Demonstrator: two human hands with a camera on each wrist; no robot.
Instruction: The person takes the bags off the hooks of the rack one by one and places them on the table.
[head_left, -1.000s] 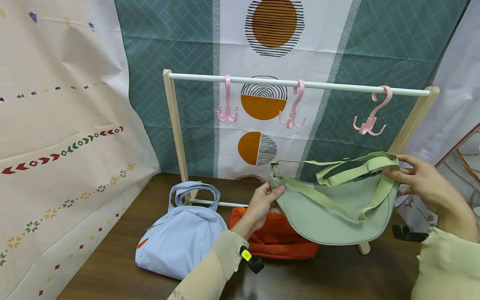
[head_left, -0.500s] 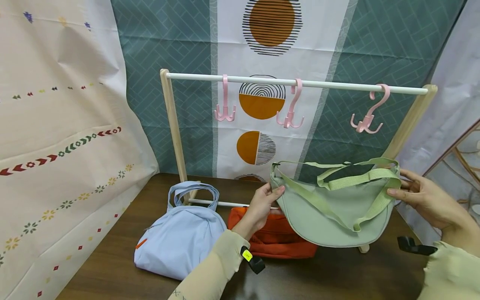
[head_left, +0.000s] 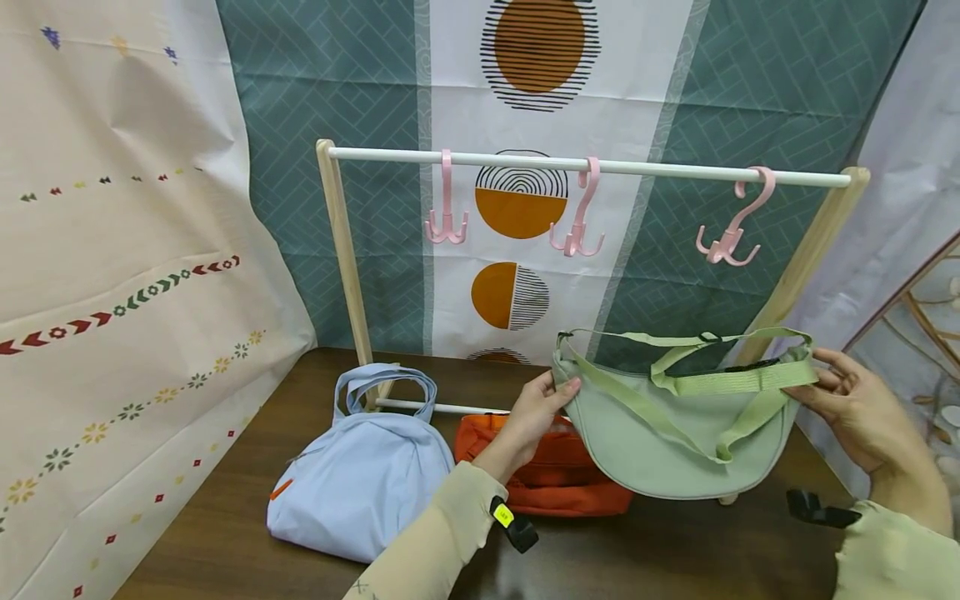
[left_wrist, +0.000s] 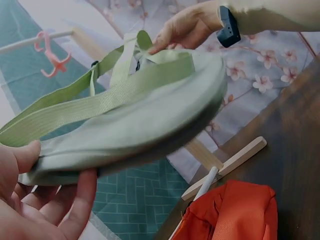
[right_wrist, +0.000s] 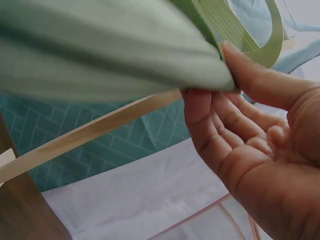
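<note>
A sage-green crescent-shaped shoulder bag point(head_left: 675, 442) with a lighter green webbing strap point(head_left: 720, 382) is held up in front of the rack. My left hand point(head_left: 534, 417) pinches its left corner, thumb on the near face and fingers behind, as the left wrist view shows. At the opposite corner my right hand point(head_left: 862, 408) pinches the bag between thumb and fingers; in the right wrist view the thumb point(right_wrist: 265, 80) lies over the corner. The strap hangs loosely across the bag's front and above its top edge. Part of a red-orange bag point(head_left: 570, 492) is hidden behind my left hand and the green bag.
A white-barred wooden rack point(head_left: 510, 158) stands behind. From its bar hang a left pink hook point(head_left: 447, 218), a middle pink hook point(head_left: 578, 225) and a right pink hook point(head_left: 731, 237). A light blue bag point(head_left: 363, 483) sits on the brown table point(head_left: 225, 533) at left.
The green bag has shifted slightly right and down, held by both hands. My right hand has adjusted its grip at the corner, and the strap's folds have changed. The view has shifted a little.
</note>
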